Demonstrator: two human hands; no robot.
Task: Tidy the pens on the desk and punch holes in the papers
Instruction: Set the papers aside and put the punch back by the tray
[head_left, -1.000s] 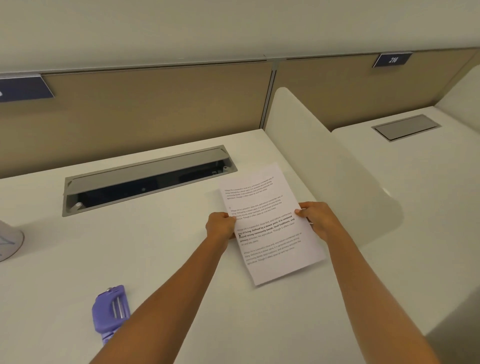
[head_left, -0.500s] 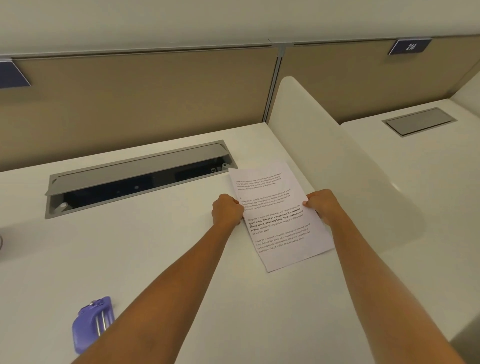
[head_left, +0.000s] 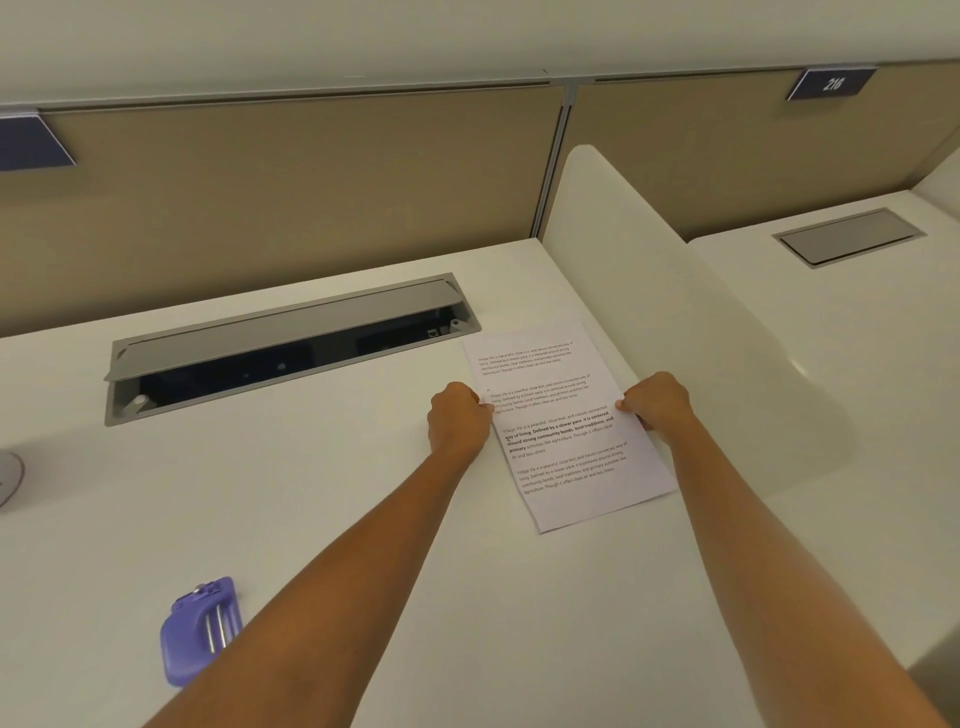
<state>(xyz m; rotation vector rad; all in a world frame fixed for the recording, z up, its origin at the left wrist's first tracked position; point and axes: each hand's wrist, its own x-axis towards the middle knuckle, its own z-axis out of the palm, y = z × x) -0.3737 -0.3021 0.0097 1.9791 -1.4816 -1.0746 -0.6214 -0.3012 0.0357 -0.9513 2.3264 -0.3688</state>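
A printed sheet of paper (head_left: 566, 431) lies on the white desk (head_left: 311, 509), close to the white side divider. My left hand (head_left: 460, 418) pinches its left edge and my right hand (head_left: 657, 402) pinches its right edge, both with fingers curled. A purple hole punch (head_left: 200, 629) rests near the desk's front left, partly behind my left forearm. No pens are in view.
An open grey cable tray (head_left: 280, 345) is set into the desk behind the paper. A white divider (head_left: 675, 332) stands at the right, with a neighbouring desk beyond it. Tan partition panels run along the back. A round white object (head_left: 8, 475) shows at the left edge.
Both hands have slid the paper a little farther away, toward the cable tray and divider. My grip on both edges is unchanged, and the hole punch has stayed put.
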